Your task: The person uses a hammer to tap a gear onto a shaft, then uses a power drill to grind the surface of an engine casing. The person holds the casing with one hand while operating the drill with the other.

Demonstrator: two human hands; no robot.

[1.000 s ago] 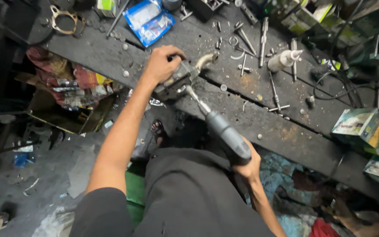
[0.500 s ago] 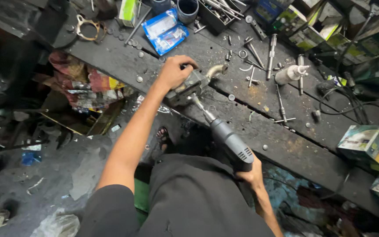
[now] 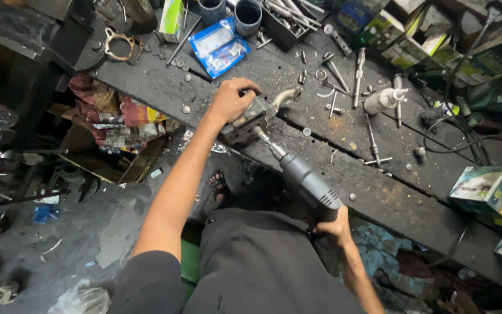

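Pressing down, left hand [image 3: 230,100] curled over a metal part [image 3: 251,119] at the bench [image 3: 379,192] edge, right hand [image 3: 333,225] at five o'clock wrapped round a grey drill [image 3: 306,180], its bit touching the part, white bottle [image 3: 384,100] at two o'clock, blue packet [image 3: 219,46] at twelve.

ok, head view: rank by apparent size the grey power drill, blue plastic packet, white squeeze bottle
1. grey power drill, though nearest the camera, which inflates it
2. blue plastic packet
3. white squeeze bottle, clearly smallest
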